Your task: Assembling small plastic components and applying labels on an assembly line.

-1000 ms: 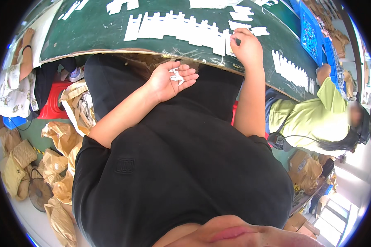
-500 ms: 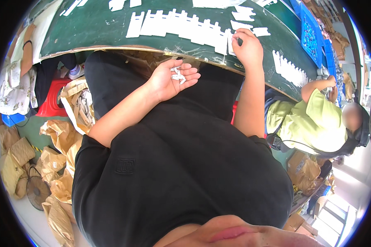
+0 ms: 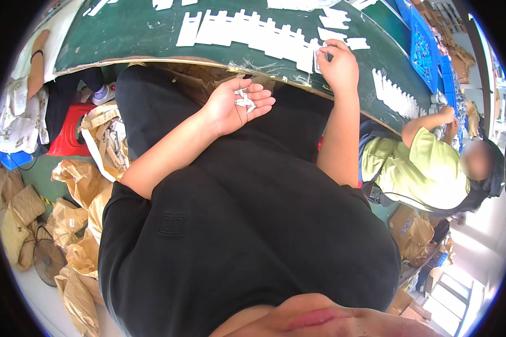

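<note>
Palm up above my lap, my left hand (image 3: 229, 108) cradles several small white plastic pieces (image 3: 244, 102), its fingers stretched out and slightly cupped. At the table's near edge my right hand (image 3: 340, 66) is closed in a pinch, thumb against index finger. Whatever is between those fingertips is too small to make out. They are right at the last part in a row of flat white plastic parts with narrow tabs (image 3: 267, 38), which lie side by side and overlap on the green table (image 3: 146, 42).
More white parts (image 3: 334, 21) lie beyond my right hand, and another row (image 3: 393, 95) stands to the right. Blue trays (image 3: 424, 50) line the far right. A co-worker in a lime top (image 3: 413, 165) sits at the right. Paper sacks (image 3: 76, 185) crowd the left floor.
The view has shifted slightly, so the row of white parts appears a little farther right. My two hands hold nearly the same pose. The co-worker's arm at the right has moved slightly.
</note>
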A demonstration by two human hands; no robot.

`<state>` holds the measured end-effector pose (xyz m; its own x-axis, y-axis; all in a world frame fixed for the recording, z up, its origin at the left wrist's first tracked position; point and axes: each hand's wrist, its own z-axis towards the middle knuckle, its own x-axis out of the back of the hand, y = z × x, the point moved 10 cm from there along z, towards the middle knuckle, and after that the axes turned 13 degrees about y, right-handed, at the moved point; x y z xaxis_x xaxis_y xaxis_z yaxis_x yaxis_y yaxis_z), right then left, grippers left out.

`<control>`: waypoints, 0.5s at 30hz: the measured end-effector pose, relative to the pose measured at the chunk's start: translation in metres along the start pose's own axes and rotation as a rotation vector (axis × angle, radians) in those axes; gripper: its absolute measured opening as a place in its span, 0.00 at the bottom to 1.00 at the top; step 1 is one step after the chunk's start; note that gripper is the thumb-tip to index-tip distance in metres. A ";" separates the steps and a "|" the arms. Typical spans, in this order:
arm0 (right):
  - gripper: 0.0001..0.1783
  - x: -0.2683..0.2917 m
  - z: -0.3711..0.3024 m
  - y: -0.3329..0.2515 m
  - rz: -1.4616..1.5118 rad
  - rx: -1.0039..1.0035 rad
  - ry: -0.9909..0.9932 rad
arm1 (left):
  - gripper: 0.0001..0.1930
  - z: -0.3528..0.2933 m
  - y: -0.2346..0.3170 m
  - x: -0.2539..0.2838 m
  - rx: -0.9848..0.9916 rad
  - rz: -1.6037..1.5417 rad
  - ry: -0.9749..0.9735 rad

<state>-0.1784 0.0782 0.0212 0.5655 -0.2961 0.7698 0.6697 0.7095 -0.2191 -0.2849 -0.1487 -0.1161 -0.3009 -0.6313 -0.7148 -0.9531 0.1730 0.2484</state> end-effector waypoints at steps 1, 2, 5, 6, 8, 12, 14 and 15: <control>0.10 0.000 0.000 0.000 0.009 0.001 0.001 | 0.16 0.000 0.000 0.000 0.003 -0.003 -0.002; 0.10 0.000 0.000 0.001 0.008 0.003 0.002 | 0.16 0.000 0.000 0.001 0.002 -0.004 -0.004; 0.10 0.000 0.000 0.003 0.025 0.004 0.020 | 0.16 0.000 -0.001 0.001 0.017 -0.024 -0.025; 0.10 0.001 0.000 0.003 0.033 0.015 0.025 | 0.16 0.000 -0.001 0.001 0.014 -0.022 -0.022; 0.10 0.000 0.001 0.003 0.040 0.025 0.029 | 0.16 -0.001 0.000 0.002 0.014 -0.020 -0.019; 0.10 0.000 -0.001 0.001 0.066 0.032 0.039 | 0.16 -0.002 0.000 0.003 0.006 -0.013 -0.012; 0.10 0.000 -0.003 0.001 0.065 0.014 0.042 | 0.16 -0.002 0.000 0.003 0.006 -0.013 -0.014; 0.11 0.000 -0.003 0.000 0.056 0.016 0.045 | 0.16 -0.002 0.000 0.003 0.005 -0.010 -0.009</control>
<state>-0.1766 0.0763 0.0197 0.6231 -0.2835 0.7290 0.6288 0.7358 -0.2513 -0.2858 -0.1524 -0.1167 -0.2915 -0.6260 -0.7233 -0.9562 0.1701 0.2381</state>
